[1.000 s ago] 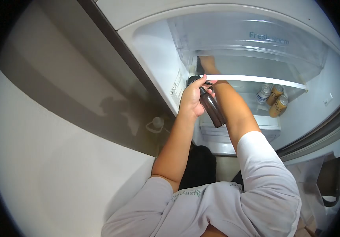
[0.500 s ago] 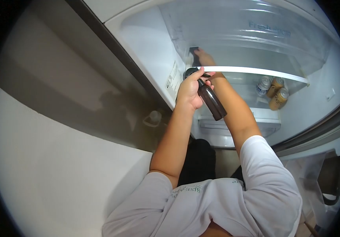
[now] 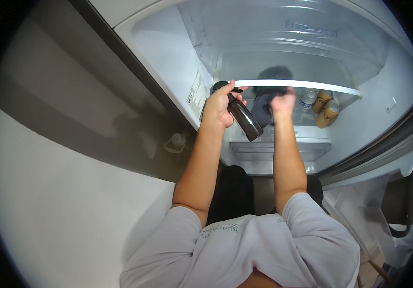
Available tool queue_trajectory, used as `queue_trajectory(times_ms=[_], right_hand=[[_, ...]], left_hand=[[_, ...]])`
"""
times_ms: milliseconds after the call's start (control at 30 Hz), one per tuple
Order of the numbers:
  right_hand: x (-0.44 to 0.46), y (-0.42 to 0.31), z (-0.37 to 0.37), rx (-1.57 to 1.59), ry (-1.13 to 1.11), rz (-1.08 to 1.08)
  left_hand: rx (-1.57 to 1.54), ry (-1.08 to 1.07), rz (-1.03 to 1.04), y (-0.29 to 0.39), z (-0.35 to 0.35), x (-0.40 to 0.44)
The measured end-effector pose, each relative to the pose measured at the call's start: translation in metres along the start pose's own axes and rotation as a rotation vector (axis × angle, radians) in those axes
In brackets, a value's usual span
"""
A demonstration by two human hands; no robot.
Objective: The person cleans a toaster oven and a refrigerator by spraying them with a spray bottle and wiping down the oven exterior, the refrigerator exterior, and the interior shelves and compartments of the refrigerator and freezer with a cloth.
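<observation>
My left hand (image 3: 218, 105) is wrapped round a dark brown spray bottle (image 3: 246, 120) near its black trigger head. The bottle slants down to the right, in front of the fridge's left wall. In my right hand (image 3: 283, 103) is a dark cloth (image 3: 262, 111), blurred by motion, just at the front edge of the glass shelf (image 3: 297, 84). A dark patch shows above that white edge too; whether it is part of the cloth or a reflection, I cannot tell.
Several drink cans stand on the right inside the fridge, among them a silver can (image 3: 307, 100) and a gold can (image 3: 328, 114). A clear drawer (image 3: 288, 33) hangs above, another drawer (image 3: 281, 150) sits below. The open door (image 3: 398, 201) is at right.
My right hand has come back from the shelf's rear left corner to its front edge, moving right with the cloth. My left hand still holds the spray bottle; the view has shifted slightly.
</observation>
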State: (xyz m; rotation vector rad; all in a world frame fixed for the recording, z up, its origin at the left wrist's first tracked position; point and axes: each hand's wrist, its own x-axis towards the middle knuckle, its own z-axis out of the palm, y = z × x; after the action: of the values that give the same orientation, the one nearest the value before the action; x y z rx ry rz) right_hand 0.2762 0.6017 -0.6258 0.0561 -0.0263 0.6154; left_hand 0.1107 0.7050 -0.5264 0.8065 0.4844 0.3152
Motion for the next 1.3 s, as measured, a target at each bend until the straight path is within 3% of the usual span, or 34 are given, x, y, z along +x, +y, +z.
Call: queue_trajectory(times_ms=[33, 67, 133, 167, 233, 333, 400, 500, 567, 700, 767, 833, 900, 967, 1000, 1033, 1067, 1100, 1167, 1233, 1300], right_hand=[[0.007, -0.012, 0.002, 0.031, -0.172, 0.029], [0.016, -0.009, 0.0, -0.15, -0.182, -0.055], [0.038, 0.001, 0.001, -0.096, -0.001, -0.05], [0.031, 0.034, 0.004, -0.096, 0.079, 0.018], [-0.002, 0.047, 0.008, -0.262, -0.048, 0.346], [-0.04, 0.034, -0.004, -0.465, -0.047, 0.549], [-0.071, 0.009, -0.026, -0.493, 0.191, 0.479], [-0.109, -0.045, -0.022, -0.313, -0.02, 0.619], [-0.141, -0.046, 0.067, -0.561, 0.148, 0.243], [-0.092, -0.105, 0.136, -0.835, -0.033, -0.333], [-0.051, -0.13, 0.148, -1.445, 0.163, -0.459], [0.048, -0.202, 0.09, -2.512, 0.224, -0.562], [0.054, -0.17, 0.102, -3.014, 0.4, -0.318], [0.064, -0.119, 0.113, -3.079, 0.169, -0.015], [0.064, -0.088, 0.114, -3.071, 0.009, 0.046], [0.06, -0.052, 0.115, -3.05, -0.141, -0.027], [0.06, -0.018, 0.117, -2.992, -0.253, 0.086], [0.064, 0.011, 0.102, -2.977, -0.454, -0.078], [0.04, 0.066, 0.108, -2.898, -0.718, -0.08], [0.022, 0.093, 0.104, -2.806, -0.801, -0.152], [0.016, 0.097, 0.091, -2.703, -0.854, -0.403]], left_hand=[[0.001, -0.011, -0.002, -0.001, -0.002, 0.003], [0.002, -0.024, -0.004, -0.001, -0.006, 0.007], [-0.001, -0.021, -0.001, 0.0, 0.0, 0.0], [0.049, -0.038, 0.018, 0.0, -0.002, 0.0], [0.053, -0.067, -0.041, -0.002, -0.013, 0.012], [-0.011, -0.002, -0.055, -0.003, -0.009, 0.011], [0.002, -0.005, -0.03, -0.004, -0.008, 0.008], [0.035, -0.021, -0.027, -0.002, -0.01, 0.008], [-0.003, 0.002, -0.033, -0.001, -0.005, 0.004], [0.002, -0.029, -0.013, -0.003, -0.012, 0.011], [-0.008, -0.01, 0.002, -0.005, -0.009, 0.008], [0.028, 0.018, 0.061, -0.01, -0.011, 0.007], [0.076, 0.086, 0.149, -0.018, -0.013, -0.003], [0.095, 0.111, 0.189, -0.024, -0.015, -0.014], [0.119, 0.127, 0.198, -0.024, -0.01, -0.021], [0.142, 0.142, 0.208, -0.023, -0.006, -0.023], [0.142, 0.106, 0.222, -0.025, -0.01, -0.019], [0.149, 0.114, 0.206, -0.025, -0.011, -0.021], [0.162, 0.132, 0.176, -0.02, -0.012, -0.025], [0.18, 0.105, 0.189, -0.016, -0.017, -0.034], [0.292, 0.058, 0.35, -0.022, -0.024, -0.043]])
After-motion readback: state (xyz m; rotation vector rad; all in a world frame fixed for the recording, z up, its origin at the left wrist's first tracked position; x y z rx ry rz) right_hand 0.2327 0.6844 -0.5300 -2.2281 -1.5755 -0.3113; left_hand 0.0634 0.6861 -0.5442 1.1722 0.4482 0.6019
